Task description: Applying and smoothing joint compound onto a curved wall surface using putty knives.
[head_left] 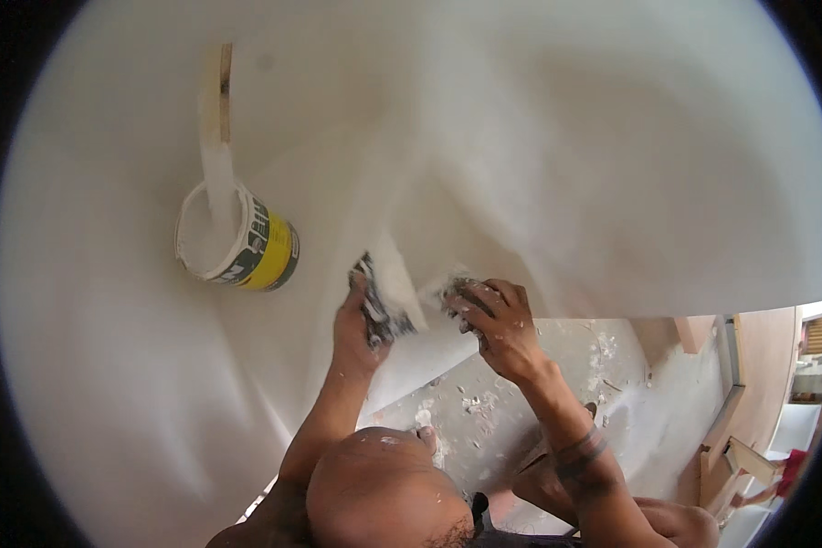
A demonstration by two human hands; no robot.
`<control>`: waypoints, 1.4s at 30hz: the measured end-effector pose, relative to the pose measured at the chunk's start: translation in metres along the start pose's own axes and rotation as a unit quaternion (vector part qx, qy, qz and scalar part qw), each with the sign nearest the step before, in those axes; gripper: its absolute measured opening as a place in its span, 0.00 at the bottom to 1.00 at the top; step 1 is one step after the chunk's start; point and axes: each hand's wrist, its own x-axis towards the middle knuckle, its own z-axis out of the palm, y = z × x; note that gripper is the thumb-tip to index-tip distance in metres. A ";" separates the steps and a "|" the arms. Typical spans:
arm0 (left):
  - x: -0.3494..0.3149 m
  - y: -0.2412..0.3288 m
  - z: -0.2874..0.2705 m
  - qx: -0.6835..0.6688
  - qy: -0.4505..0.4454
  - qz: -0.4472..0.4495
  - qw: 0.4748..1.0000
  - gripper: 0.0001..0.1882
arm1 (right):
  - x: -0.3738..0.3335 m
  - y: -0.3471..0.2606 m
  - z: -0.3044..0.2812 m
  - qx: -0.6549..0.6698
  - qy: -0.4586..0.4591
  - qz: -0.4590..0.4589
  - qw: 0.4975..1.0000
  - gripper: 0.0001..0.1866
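My left hand (358, 321) is closed around the dark, smeared handle of a wide putty knife (398, 290), whose pale blade faces right. Opposite it, my right hand (502, 327) grips a second, smaller putty knife (440, 287), its whitish blade pointing left toward the first. The two blades are close together; whether they touch I cannot tell. White filler coats the fingers and both tools. To the upper left of my hands stands a bucket (272, 254) with a yellow and dark label, containing white filler. A coated wooden stick (226, 96) rises out of it.
A large, smooth white curved surface (630, 183) fills most of the view and ends in an edge above the floor. White scraps litter the grey floor (575, 356). Wooden panels (765, 365) stand at the right, and a person in red (788, 473) is partly visible beyond.
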 end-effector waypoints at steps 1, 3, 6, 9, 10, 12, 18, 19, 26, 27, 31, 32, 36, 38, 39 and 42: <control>0.010 0.010 0.005 -0.016 -0.022 0.033 0.999 0.20 | -0.002 0.002 -0.003 -0.014 -0.018 0.024 0.999 0.30; 0.037 0.036 0.026 0.077 -0.073 0.112 0.988 0.25 | -0.013 0.008 -0.001 -0.029 -0.037 0.051 0.998 0.30; 0.088 0.076 0.074 0.087 -0.110 0.179 0.974 0.24 | -0.030 0.009 0.007 0.043 -0.021 0.100 0.994 0.29; 0.162 0.114 0.084 0.198 -0.164 0.266 0.929 0.26 | -0.033 -0.002 0.012 0.099 0.015 0.105 0.989 0.29; 0.181 0.113 0.097 0.220 -0.141 0.277 0.925 0.24 | -0.038 0.003 0.014 0.099 0.016 0.110 0.989 0.30; 0.201 0.117 0.122 0.245 -0.116 0.287 0.919 0.22 | -0.043 0.003 0.015 0.114 0.012 0.118 0.986 0.28; 0.232 0.140 0.187 0.478 0.025 0.413 0.775 0.16 | -0.058 0.006 0.019 0.143 -0.035 0.112 0.983 0.27; 0.234 0.138 0.194 0.506 0.027 0.437 0.743 0.17 | -0.061 0.008 0.019 0.143 -0.036 0.112 0.983 0.27; 0.285 0.137 0.205 0.489 -0.034 0.514 0.704 0.16 | -0.062 0.007 0.014 0.168 -0.059 0.082 0.981 0.30; 0.290 0.137 0.205 0.487 -0.031 0.515 0.705 0.16 | -0.063 0.006 0.013 0.166 -0.062 0.080 0.981 0.30; 0.303 0.146 0.199 0.472 -0.049 0.495 0.728 0.17 | -0.067 0.001 0.011 0.184 -0.069 0.069 0.978 0.31; 0.303 0.151 0.195 0.471 -0.056 0.494 0.729 0.17 | -0.068 0.001 0.013 0.189 -0.067 0.065 0.978 0.31; 0.302 0.126 0.200 0.441 -0.015 0.424 0.791 0.19 | -0.075 0.010 0.006 0.182 -0.068 0.068 0.979 0.32; 0.302 0.128 0.189 0.473 -0.018 0.436 0.766 0.20 | -0.073 0.009 0.006 0.189 -0.071 0.058 0.978 0.32; 0.300 0.123 0.183 0.476 -0.016 0.437 0.763 0.20 | -0.073 0.010 0.007 0.189 -0.074 0.056 0.978 0.32; 0.269 0.086 0.180 0.462 0.002 0.406 0.789 0.21 | -0.077 0.016 -0.003 0.177 -0.046 0.042 0.982 0.32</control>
